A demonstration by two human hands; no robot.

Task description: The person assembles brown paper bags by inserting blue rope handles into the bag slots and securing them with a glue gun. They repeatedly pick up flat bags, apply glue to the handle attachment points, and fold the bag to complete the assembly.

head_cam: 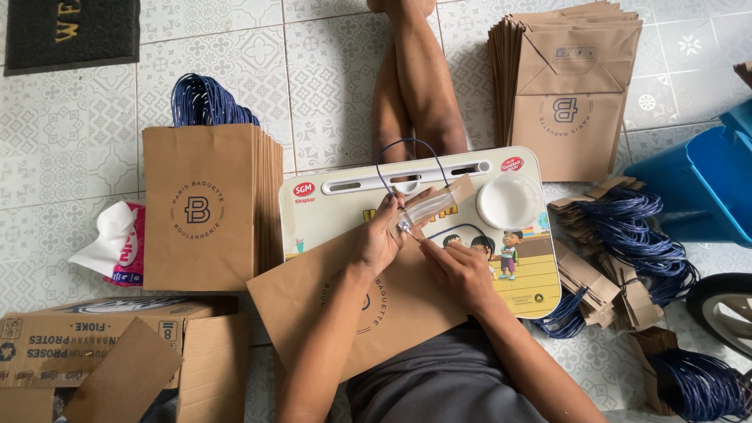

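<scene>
- A flat brown paper bag (368, 301) lies at the centre of the frame, half on the lap tray (313, 215) and half over the person's lap; on its top edge rests a cardboard strip with a dark blue cord handle (409, 157) looping up from it.
- The bag looks light, thin and easily creased; judged from that, it wants flat pressure near the top edge rather than a pull on the cord.
- The left hand (380, 239) has its grip pressed around a clear plastic glue bottle (427, 210), tip pointing down-left toward the strip; the bottle looks soft and squeezable.
- The right hand (462, 270) rests on the bag just beside the strip, fingers pressed flat and holding nothing.
- A shallow white dish (507, 200) sits at the right of the worktop, near the bottle.
- Left of the tray a stack of finished bags (200, 207) stands with blue handles on top; a second stack of plain bags (568, 86) lies at upper right.
- Loose handle strips (627, 251) pile at the right, a tissue pack (117, 243) at far left, an open cardboard box (94, 345) at lower left.
</scene>
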